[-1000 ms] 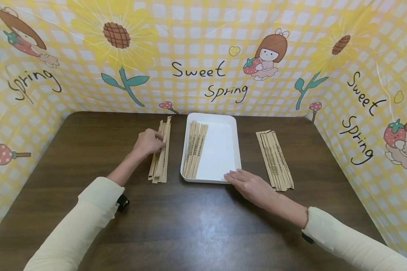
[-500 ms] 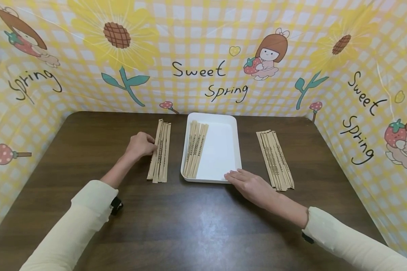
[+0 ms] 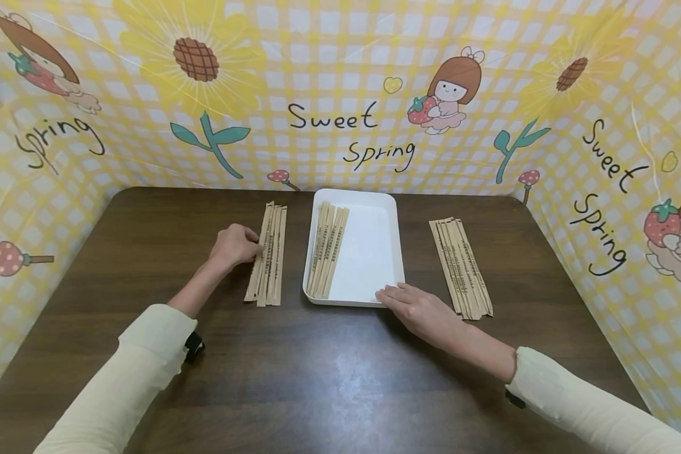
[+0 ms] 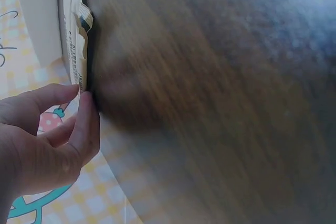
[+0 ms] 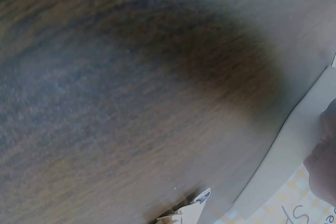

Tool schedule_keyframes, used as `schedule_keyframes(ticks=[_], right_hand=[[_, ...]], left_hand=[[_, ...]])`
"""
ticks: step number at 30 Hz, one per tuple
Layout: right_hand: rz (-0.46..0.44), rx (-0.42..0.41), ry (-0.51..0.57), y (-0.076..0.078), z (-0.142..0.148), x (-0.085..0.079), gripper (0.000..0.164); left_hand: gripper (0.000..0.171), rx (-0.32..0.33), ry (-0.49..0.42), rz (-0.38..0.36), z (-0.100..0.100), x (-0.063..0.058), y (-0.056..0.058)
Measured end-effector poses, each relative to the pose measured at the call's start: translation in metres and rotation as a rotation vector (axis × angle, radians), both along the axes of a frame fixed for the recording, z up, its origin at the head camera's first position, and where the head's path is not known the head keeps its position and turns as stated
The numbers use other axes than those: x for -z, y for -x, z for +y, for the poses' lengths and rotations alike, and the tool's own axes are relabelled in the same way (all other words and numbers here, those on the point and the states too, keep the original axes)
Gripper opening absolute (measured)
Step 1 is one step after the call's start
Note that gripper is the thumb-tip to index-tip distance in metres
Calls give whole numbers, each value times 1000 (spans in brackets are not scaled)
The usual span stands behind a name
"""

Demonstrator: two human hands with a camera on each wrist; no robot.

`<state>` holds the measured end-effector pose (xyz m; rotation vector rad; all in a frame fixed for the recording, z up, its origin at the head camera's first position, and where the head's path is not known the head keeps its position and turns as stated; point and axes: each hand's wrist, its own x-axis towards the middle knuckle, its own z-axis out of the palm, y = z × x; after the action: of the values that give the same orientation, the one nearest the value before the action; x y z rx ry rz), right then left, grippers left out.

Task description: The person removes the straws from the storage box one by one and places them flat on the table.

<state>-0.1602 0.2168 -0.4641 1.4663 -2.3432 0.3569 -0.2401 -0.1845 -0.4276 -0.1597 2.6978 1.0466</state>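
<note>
Slim brown paper-wrapped sticks with dark print lie in a bundle (image 3: 271, 265) to the left of a white tray (image 3: 369, 252). My left hand (image 3: 234, 246) is at this bundle's left side. In the left wrist view its thumb and fingertips pinch the edge of a paper-wrapped stick (image 4: 79, 59). Several more paper-wrapped sticks (image 3: 326, 252) lie along the left side inside the tray. My right hand (image 3: 422, 315) rests with fairly straight fingers on the tray's near right corner. The right wrist view catches only part of this hand (image 5: 323, 166) beside the tray's wall.
Another bundle of paper-wrapped sticks (image 3: 462, 268) lies right of the tray, just beyond my right hand. The dark wooden table (image 3: 295, 378) backs onto a yellow checked cloth (image 3: 329, 75) that rises behind it and at both sides.
My left hand has moved left and slightly down, from over the middle of the left bundle to its outer edge. The bundle now lies flatter and more even. My right hand and the tray stay put.
</note>
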Motion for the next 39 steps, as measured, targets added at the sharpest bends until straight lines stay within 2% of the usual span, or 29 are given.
schedule_keyframes(ticks=[9, 15, 23, 28, 34, 39], right_hand=[[7, 2, -3, -1, 0, 0, 43], [-9, 0, -2, -1, 1, 0, 43], [-1, 5, 4, 0, 1, 0, 44], [14, 4, 13, 1, 1, 1, 43], [10, -6, 10, 1, 2, 2, 45], [5, 1, 9, 1, 2, 2, 44]], left_hand=[[42, 2, 19, 46, 2, -5, 4], [49, 45, -7, 64, 16, -15, 8], [56, 66, -196, 28, 50, -33, 11], [55, 103, -253, 20, 70, -41, 17], [56, 137, -217, 59, 91, -48, 21], [59, 171, -173, 54, 106, -43, 20]])
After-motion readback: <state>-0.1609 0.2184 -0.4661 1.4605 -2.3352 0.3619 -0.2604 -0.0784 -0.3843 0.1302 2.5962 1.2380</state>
